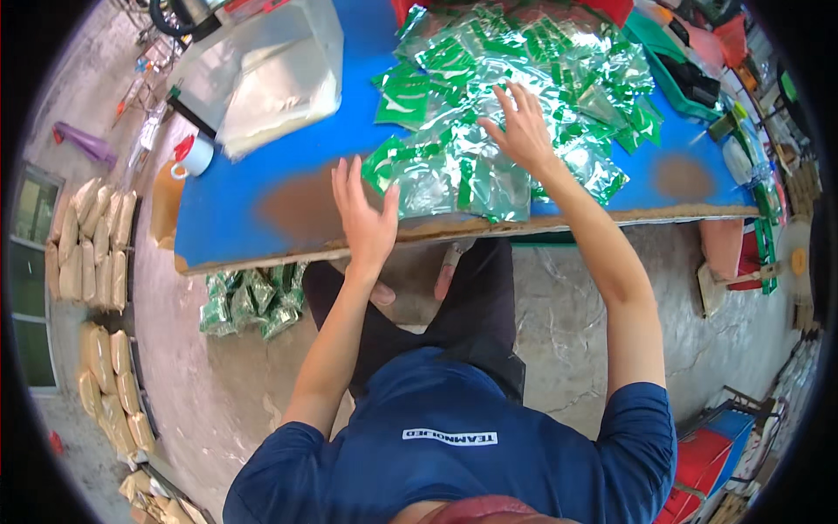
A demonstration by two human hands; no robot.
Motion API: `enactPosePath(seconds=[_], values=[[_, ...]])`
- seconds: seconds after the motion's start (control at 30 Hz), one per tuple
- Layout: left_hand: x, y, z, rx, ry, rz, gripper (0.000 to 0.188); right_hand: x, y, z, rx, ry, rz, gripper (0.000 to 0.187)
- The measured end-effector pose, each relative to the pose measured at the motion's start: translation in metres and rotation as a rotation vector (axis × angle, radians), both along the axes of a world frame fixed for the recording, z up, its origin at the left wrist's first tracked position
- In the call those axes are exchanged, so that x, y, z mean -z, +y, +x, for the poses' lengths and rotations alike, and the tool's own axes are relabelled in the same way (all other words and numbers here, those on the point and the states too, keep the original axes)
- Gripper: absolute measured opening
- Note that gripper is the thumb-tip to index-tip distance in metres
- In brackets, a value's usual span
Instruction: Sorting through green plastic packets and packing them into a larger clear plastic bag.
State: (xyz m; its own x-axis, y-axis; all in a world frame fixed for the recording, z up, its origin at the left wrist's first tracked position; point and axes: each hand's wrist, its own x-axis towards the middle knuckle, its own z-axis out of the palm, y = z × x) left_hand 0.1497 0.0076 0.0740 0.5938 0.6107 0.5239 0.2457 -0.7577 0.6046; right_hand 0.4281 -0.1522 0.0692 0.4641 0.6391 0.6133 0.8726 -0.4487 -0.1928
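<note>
A wide heap of shiny green-and-clear plastic packets (493, 170) covers the middle and right of the blue table (288, 166). My right hand (524, 129) is over the heap with its fingers spread, and no packet shows in its grasp. At the heap's near left corner is my left hand (365, 218), fingers stretched out and thumb apart. Its thumb is close to the green edge of a packet; whether they touch I cannot tell. What the packets contain, if anything, is not plain from here.
A translucent plastic bin (284, 87) with pale sheets stands at the back left, near a white-and-red mug (193, 157). A teal tray (672, 74) of dark things sits right. More green packets (253, 301) lie on the floor below. Brown sacks (92, 244) are stacked far left.
</note>
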Motion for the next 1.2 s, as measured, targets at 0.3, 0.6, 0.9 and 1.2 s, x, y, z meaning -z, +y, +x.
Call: enactPosePath(seconds=[0.3,0.6,0.9,1.2], values=[[0.046,-0.009,-0.156,0.181,-0.004,-1.298,0.055,0.002,0.037,-0.222,-0.299,-0.003,-0.324,0.090],[0.045,-0.003,-0.128,0.107,-0.479,-1.399,0.026,-0.016,0.079,-0.184,-0.475,0.109,-0.219,0.068],[-0.030,0.014,-0.165,0.259,-0.022,0.195,0.037,-0.051,0.035,-0.223,-0.714,0.354,-0.312,0.028],[0.026,0.008,-0.155,0.262,-0.509,-1.225,0.046,0.008,0.061,-0.188,-0.041,-0.153,-0.346,0.074]])
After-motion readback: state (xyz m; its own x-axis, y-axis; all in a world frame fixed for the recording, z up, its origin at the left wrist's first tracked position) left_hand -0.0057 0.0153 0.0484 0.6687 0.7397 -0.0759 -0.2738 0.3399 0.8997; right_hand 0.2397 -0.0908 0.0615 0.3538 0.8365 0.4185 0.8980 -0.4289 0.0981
